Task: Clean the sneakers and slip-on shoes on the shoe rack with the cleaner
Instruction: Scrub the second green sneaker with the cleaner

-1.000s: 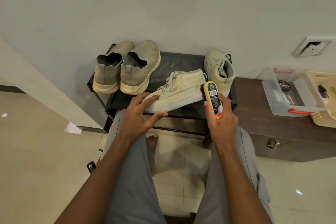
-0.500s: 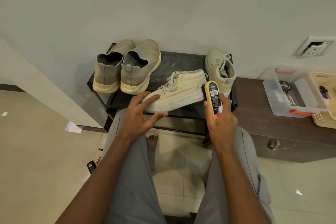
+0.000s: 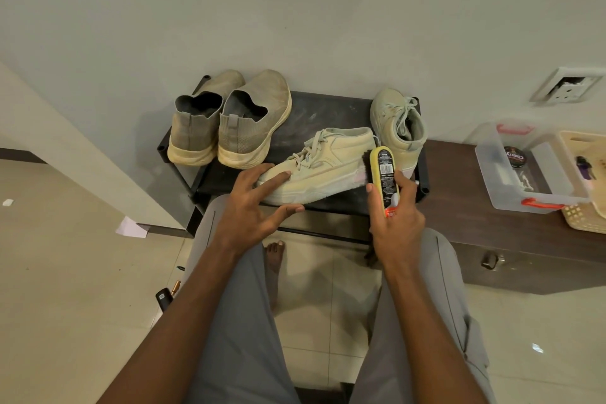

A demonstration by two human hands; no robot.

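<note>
On the shoe rack (image 3: 331, 108) we are cleaning the sneaker (image 3: 324, 167) that lies on its side at the front. Next, we think, we rub along it. Our left hand (image 3: 252, 207) rests spread on its toe. Our right hand (image 3: 396, 220) grips the cleaner (image 3: 384, 180) at its heel.

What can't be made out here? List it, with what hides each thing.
Head view only:
- Heel of the pale lace-up sneaker lying sideways: covered by the yellow-backed shoe brush.
- Brush's red lower end: wrapped by the right hand.
- Round black tin in the clear plastic box: label too small.
- Cream basket: cut by the right edge.
</note>
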